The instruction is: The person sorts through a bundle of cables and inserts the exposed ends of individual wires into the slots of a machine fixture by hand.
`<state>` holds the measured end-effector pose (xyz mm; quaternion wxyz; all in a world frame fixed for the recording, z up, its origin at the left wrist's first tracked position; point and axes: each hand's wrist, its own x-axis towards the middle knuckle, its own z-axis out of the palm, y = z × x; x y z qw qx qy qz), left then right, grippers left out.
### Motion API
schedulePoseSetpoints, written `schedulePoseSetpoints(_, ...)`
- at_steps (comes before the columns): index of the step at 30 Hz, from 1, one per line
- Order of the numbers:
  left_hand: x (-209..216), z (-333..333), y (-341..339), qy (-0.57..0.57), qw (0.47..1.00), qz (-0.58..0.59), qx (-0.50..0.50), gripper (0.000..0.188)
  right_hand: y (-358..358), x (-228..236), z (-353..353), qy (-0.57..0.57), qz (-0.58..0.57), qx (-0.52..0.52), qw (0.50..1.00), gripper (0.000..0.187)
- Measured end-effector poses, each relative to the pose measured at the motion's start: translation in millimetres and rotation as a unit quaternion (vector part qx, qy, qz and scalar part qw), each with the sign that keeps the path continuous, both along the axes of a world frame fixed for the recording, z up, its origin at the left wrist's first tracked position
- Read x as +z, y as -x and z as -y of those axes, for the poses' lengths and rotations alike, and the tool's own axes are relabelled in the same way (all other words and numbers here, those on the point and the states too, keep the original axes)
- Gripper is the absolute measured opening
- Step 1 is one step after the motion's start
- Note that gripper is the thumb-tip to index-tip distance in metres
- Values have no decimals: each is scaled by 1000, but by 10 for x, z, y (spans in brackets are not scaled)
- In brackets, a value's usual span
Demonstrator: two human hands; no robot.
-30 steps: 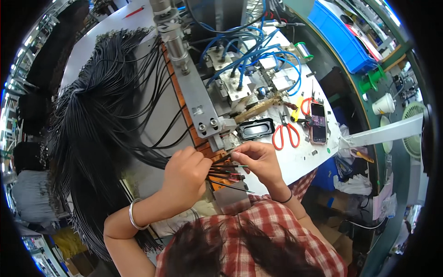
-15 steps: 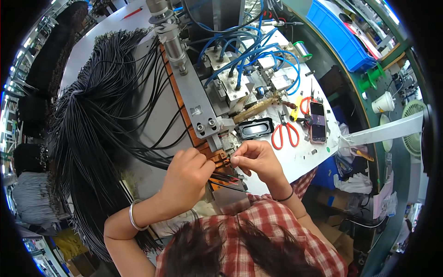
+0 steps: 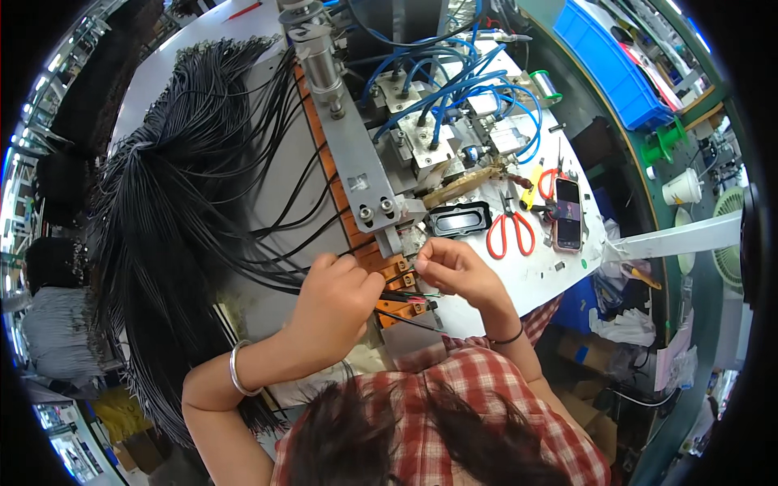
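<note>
My left hand [image 3: 336,304] is closed, its fingers curled over black cables [image 3: 275,281] beside the copper-coloured fixture blocks [image 3: 395,269]. Across the blocks, my right hand [image 3: 463,275] makes a pinch, thumb against forefinger, near the cable ends. Whatever sits between those fingertips is too small to make out. Below the hands, several cable ends with red and green inner wires [image 3: 415,300] lie over the orange block. The cables fan out from a large black cable bundle [image 3: 174,194] on the left side of the table.
A metal press machine [image 3: 356,174] with blue air hoses [image 3: 438,101] stands just beyond the hands. To the right lie a black tray [image 3: 459,220], red-handled scissors [image 3: 510,233] and a phone [image 3: 567,212]. A blue bin [image 3: 612,65] stands at the far right.
The whole view has shifted slightly, with the machine and table things now further right. My right hand has drawn a little away from the fixture blocks; my left stays closed beside them.
</note>
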<state>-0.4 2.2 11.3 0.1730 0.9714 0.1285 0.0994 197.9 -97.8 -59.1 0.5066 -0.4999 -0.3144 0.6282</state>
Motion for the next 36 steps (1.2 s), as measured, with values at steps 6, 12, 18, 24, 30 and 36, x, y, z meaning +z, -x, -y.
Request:
schedulePoseSetpoints(6,-75,2,-27,-25,1000,16,-8,18,60,-28,-8,-17,16,-25,999,13)
schedulePoseSetpoints(12,-54,-2,-10,-41,999,1,-5,17,48,8,8,-9,66,-26,997,12)
schedulePoseSetpoints(18,-54,-26,-29,-47,999,17,6,22,108,60,48,39,107,-60,992,9)
schedulePoseSetpoints(24,-53,-15,-14,-13,1000,26,-1,28,198,112,96,-86,82,-136,984,10)
schedulePoseSetpoints(30,-36,1,-10,3,1000,26,0,28,191,146,120,-75,72,-146,984,9)
schedulePoseSetpoints(36,-19,8,-8,5,1000,-9,3,29,190,108,121,-63,65,-165,982,9)
